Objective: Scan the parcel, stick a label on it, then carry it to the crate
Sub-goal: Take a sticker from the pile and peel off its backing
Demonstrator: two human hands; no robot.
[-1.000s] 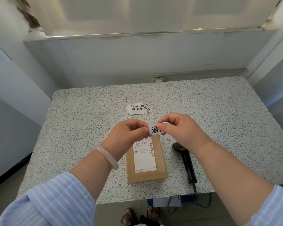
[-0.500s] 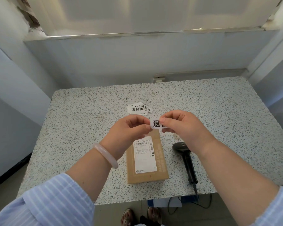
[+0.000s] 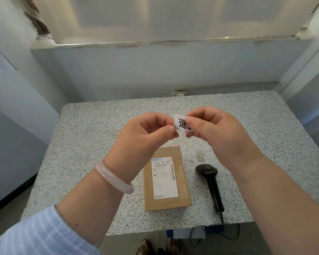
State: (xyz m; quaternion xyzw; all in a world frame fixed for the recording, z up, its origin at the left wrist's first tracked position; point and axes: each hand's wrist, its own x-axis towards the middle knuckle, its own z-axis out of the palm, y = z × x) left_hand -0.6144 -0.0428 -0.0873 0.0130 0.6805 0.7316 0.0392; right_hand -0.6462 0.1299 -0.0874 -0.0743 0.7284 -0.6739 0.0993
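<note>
A small brown cardboard parcel [image 3: 166, 181] with a white shipping slip on top lies flat near the front edge of the speckled table [image 3: 92, 137]. Above and beyond it I hold a small white label [image 3: 180, 123] with black characters, pinched between both hands. My left hand [image 3: 145, 133] grips its left edge with thumb and forefinger. My right hand [image 3: 214, 129] covers its right part. A black handheld scanner [image 3: 210, 181] lies to the right of the parcel, apart from it. No crate is in view.
A wall rises behind the table, with a socket [image 3: 180, 92] at its base. Below the front edge, the scanner's cable [image 3: 228, 236] hangs beside something blue and white [image 3: 188, 233]. My feet [image 3: 158, 247] show on the floor.
Both hands have lifted the label higher and away from the parcel. The spare labels on the table are now hidden behind my hands. Parcel and scanner have not moved.
</note>
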